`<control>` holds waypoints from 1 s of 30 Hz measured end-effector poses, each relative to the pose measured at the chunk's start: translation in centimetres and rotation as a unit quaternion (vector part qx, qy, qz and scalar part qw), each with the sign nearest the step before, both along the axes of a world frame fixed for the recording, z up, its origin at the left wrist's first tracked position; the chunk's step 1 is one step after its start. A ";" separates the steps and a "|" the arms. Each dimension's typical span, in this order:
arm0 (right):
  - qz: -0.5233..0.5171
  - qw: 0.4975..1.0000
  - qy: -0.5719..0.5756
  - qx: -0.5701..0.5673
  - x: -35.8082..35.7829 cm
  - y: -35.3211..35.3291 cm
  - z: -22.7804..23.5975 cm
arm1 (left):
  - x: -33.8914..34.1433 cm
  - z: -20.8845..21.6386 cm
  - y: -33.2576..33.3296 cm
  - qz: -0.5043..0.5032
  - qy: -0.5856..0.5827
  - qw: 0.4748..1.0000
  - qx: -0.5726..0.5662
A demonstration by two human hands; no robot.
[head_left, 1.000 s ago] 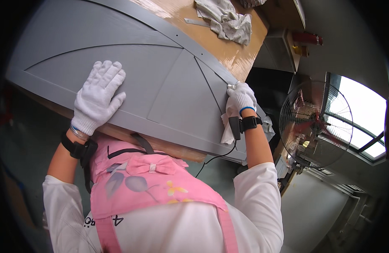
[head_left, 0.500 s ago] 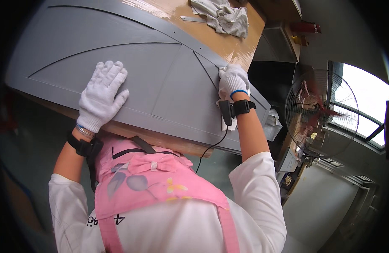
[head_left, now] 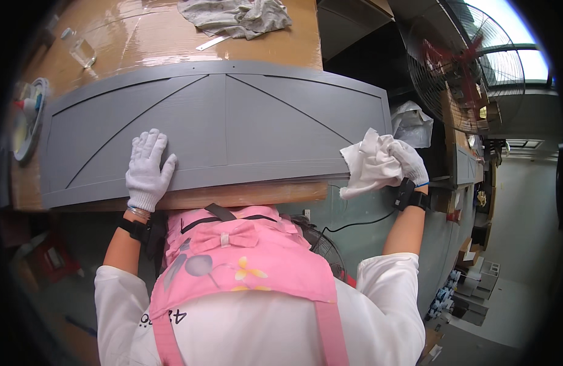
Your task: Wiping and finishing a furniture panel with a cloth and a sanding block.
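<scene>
A long grey panel [head_left: 196,137] with raised border strips and diagonal grooves lies flat across the table in front of me. My left hand [head_left: 148,168], in a white knitted glove, rests flat on its near left part, fingers stretched and thumb apart. At the panel's near right corner my right hand [head_left: 410,163], gloved too, grips a crumpled white cloth [head_left: 373,160]. The cloth hangs beside the panel's right end, and its left edge reaches the corner. The fingers of this hand are partly hidden by the cloth.
Beyond the panel, the brown table [head_left: 135,49] bears a grey rag [head_left: 238,17], a metal ruler [head_left: 213,43] and a clear bottle [head_left: 80,50]. A tray [head_left: 32,122] with small items stands at the left. Plastic wrapping [head_left: 412,125] and a large fan [head_left: 467,67] are at the right.
My right hand has moved from the panel's far right edge to beyond its near right corner, with the cloth now showing. My view has turned; the left hand stays flat on the panel.
</scene>
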State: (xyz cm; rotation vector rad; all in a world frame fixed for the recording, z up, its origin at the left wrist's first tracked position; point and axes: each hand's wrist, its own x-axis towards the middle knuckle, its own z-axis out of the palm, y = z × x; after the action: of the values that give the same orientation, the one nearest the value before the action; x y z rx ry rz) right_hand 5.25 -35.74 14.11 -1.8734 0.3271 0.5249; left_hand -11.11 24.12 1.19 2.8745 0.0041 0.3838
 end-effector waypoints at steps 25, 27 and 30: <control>0.079 0.971 0.125 0.188 -22.7 15.3 -10.2 | -3.0 5.4 1.2 -0.252 -0.011 0.958 0.133; 0.047 0.961 0.115 0.249 -21.3 14.5 -9.0 | -2.3 9.9 1.8 -0.258 -0.010 0.959 0.117; 0.040 0.950 0.059 0.304 -19.1 11.9 -8.1 | 0.0 16.8 1.8 -0.266 0.023 0.957 0.116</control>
State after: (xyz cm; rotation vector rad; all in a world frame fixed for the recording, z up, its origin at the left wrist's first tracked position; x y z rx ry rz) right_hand -13.85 -23.81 6.01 -1.2621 0.1418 0.7042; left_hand -11.07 25.95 17.98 2.9451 -0.8397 0.2178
